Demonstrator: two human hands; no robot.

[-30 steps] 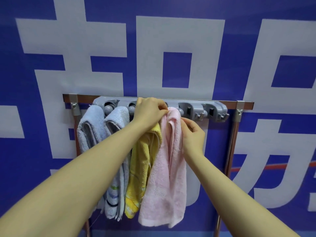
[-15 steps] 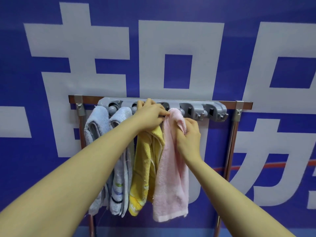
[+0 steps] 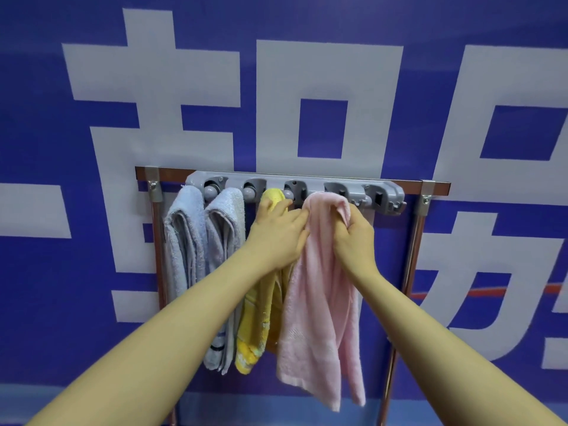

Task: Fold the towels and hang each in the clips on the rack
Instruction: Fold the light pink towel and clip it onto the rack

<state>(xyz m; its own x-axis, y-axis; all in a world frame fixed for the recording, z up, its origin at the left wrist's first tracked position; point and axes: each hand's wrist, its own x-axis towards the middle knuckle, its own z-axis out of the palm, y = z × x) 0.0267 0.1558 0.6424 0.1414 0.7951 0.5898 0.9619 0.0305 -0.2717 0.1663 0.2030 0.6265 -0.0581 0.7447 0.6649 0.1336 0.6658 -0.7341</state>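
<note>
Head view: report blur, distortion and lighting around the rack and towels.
Head view: even, soft light, no glare; the grey plastic clip rack and pink terry towel are fairly sharp; wide-angle bending curves the brown rail; forearms at the bottom edge look soft.

A blue banner (image 3: 399,23) with huge pale grey-white characters (image 3: 329,118) filled the whole backdrop. A thin red stripe (image 3: 479,291) crossed it low on the right. Along the bottom edge ran a lighter blue band (image 3: 92,401). Lighting was even and soft.
</note>
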